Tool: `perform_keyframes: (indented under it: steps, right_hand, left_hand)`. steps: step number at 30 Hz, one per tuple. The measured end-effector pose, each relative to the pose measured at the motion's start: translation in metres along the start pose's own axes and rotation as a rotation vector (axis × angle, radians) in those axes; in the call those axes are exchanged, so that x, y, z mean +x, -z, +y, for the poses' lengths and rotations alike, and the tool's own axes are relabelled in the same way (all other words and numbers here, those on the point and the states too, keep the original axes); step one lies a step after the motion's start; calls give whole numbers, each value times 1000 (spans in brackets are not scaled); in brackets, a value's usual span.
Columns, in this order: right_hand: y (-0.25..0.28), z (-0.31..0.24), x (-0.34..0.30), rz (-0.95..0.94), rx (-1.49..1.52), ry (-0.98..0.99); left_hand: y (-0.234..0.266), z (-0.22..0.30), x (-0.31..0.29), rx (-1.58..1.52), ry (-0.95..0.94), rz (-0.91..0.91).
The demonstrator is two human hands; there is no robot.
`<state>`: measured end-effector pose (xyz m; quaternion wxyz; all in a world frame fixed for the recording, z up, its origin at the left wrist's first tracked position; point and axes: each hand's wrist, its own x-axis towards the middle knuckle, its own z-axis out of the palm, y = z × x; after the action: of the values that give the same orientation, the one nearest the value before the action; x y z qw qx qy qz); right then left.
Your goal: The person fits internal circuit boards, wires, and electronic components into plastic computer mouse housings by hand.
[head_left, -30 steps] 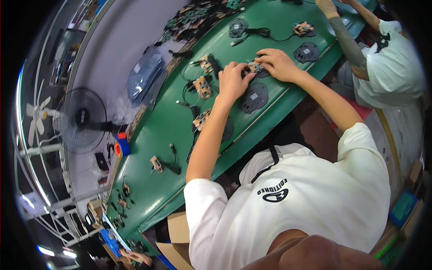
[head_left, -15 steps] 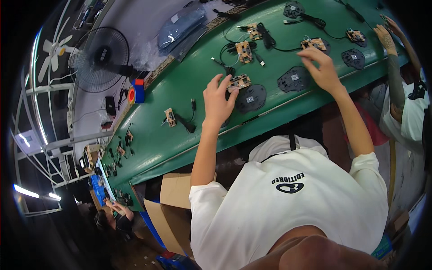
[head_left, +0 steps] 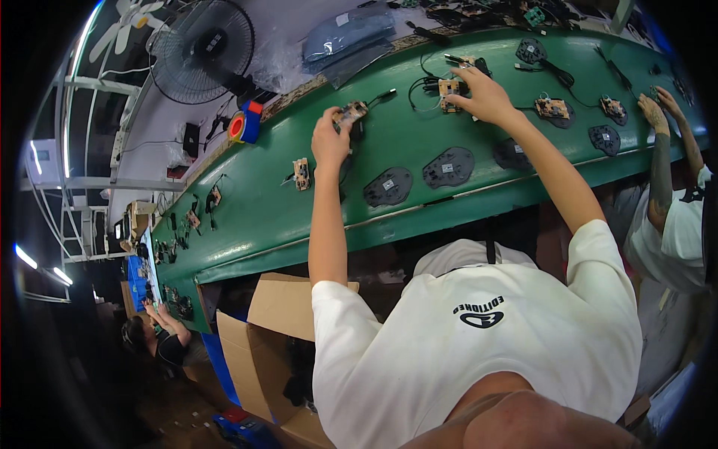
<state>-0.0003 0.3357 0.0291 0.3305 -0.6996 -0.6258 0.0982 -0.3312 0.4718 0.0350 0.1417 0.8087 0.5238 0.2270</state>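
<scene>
My left hand (head_left: 330,144) is closed on a tan circuit board (head_left: 349,114) with a dark cable trailing from it, held over the left-middle of the green work surface (head_left: 262,194). My right hand (head_left: 485,99) reaches farther out, thumb and fingers spread at the edge of another circuit board (head_left: 449,96). That board lies beside black cables, and whether the fingertips press on it is hard to see. Nearer to me lie flat black rounded shells, one (head_left: 388,185) closest to my left arm, a second (head_left: 449,166) to its right, and a third (head_left: 511,153) partly behind my right forearm.
A circuit board (head_left: 301,173) lies left of my left hand. At right, boards (head_left: 552,109) rest on black shells. A tape dispenser (head_left: 245,123), a fan (head_left: 206,49) and plastic bags (head_left: 348,37) stand along the far edge. A co-worker's hands (head_left: 658,108) work at far right. An open carton (head_left: 258,359) sits below.
My left hand has moved left and away from the shells, carrying its circuit board. My right hand has gone left to a different board. The whole view has turned slightly.
</scene>
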Motion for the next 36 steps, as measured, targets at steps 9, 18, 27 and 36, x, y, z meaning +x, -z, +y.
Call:
perform_keyframes:
  steps: [9, 18, 27, 36]
  right_hand:
    - [25, -3, 49, -91, -143, 70]
    - [45, -63, 88, -204, 621, 128]
    - [69, -164, 137, -247, 756, 356]
    - [50, -21, 20, -610, 895, -394]
  left_hand:
    - [1, 57, -53, -202, -384, 46]
    - [-29, 111, -48, -530, -363, 342]
    - [17, 74, 68, -1119, -314, 180]
    - [15, 78, -6, -920, -195, -521]
